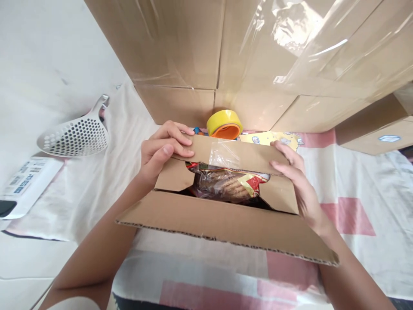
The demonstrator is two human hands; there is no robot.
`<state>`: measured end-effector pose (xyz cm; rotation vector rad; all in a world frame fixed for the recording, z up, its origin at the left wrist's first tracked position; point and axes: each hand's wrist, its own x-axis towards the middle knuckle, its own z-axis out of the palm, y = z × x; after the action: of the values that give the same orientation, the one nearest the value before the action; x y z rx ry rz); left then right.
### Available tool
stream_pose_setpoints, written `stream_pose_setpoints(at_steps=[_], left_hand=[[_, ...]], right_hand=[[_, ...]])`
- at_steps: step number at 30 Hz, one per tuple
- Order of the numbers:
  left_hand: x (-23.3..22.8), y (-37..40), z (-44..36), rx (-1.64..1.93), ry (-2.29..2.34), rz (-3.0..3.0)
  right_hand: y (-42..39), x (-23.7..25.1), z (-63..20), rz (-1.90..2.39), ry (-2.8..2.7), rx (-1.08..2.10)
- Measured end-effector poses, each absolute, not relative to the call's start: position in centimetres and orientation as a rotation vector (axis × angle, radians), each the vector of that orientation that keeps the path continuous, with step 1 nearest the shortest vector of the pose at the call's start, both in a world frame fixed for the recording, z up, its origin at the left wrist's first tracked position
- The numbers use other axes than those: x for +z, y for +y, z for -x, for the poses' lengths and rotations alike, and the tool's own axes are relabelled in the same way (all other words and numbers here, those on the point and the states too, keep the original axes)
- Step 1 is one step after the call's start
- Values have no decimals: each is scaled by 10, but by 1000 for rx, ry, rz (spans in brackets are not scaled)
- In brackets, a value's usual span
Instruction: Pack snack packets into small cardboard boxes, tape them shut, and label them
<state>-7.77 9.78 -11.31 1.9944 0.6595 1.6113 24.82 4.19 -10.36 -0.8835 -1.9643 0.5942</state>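
A small cardboard box (206,219) stands in front of me, its near flap folded out toward me. Its far flap, with a strip of clear tape (225,154) on it, leans inward under my fingers. Between the folded side flaps shows a clear and red plastic packet (222,184) with brown sticks of food inside. My left hand (163,148) grips the box's far left corner, fingers on the far flap. My right hand (298,181) holds the right side, fingertips on the same flap's right end. Part of the right hand is hidden behind the box.
Behind the box lies a yellow tape roll (225,124) with an orange core, beside a yellow printed sheet (274,140). Large taped cartons (180,56) rise at the back. Left are a perforated skimmer (75,135) and a white box (30,185); right, another carton (377,125).
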Motion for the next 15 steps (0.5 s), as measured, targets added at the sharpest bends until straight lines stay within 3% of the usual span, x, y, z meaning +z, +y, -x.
stream_pose_setpoints(at_steps=[10, 15], left_hand=[[-111, 95, 71, 1595, 710, -1907], [-104, 99, 73, 1501, 644, -1899]], right_hand=[[17, -90, -234, 996, -1634, 918], [18, -91, -234, 978, -1637, 932]])
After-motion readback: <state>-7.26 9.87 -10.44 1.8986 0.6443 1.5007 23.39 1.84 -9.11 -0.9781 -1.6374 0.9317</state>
